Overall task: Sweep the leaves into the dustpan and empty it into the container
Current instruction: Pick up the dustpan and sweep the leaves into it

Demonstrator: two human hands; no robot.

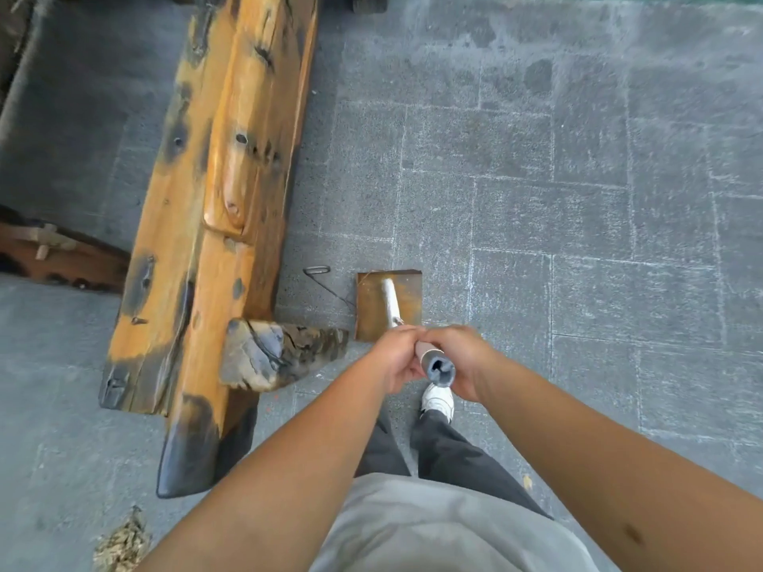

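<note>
both hands meet at the top of a long handle. the left hand [394, 359] curls its fingers round the upper end of the pale wooden dustpan handle [390, 301], and the right hand [456, 361] wraps the same handle from the other side, so the knuckles of the two nearly touch. the grey, hollow end of the handle pokes up between them toward the camera. the handle runs down and away to a flat, rusty brown metal dustpan [388, 305] resting on the grey stone paved floor [578, 200], just beyond the hands; whether leaves lie in it cannot be told. below the hands a white shoe [438, 400] and dark grey trousers [454, 452] show, with a light grey shirt [433, 526] at the bottom edge. left of the dustpan stands a long orange-brown wooden bench with charred black patches [214, 200]. a thin bent wire [320, 274] lies on the floor between bench and dustpan. a small heap of dry brown leaves [122, 542] sits at the lower left, well apart from the dustpan.
</note>
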